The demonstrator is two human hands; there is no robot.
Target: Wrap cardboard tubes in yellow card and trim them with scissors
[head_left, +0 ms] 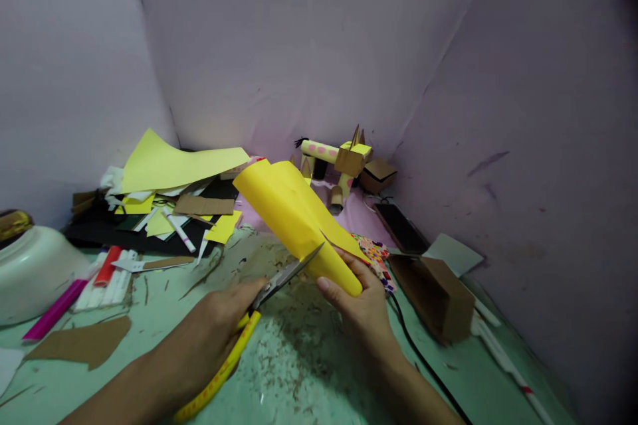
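My left hand (219,322) is closed around the yellow handles of a pair of scissors (289,275). The blades point up and to the right and meet the lower left edge of a yellow sheet of paper (284,202). That sheet is curled over on itself, with a rounded fold along its near side. My right hand (361,295) pinches its near right end, thumb in front and fingers partly hidden behind. How far the blades reach into the paper is hard to make out.
Paper and cardboard scraps (204,206) pile up at back left, beside markers (107,279) and a white pot (34,272). A cardboard animal figure (331,153) stands at the back. Right of my hands lie a phone (401,227), a cardboard box (448,299) and a black cable (419,352).
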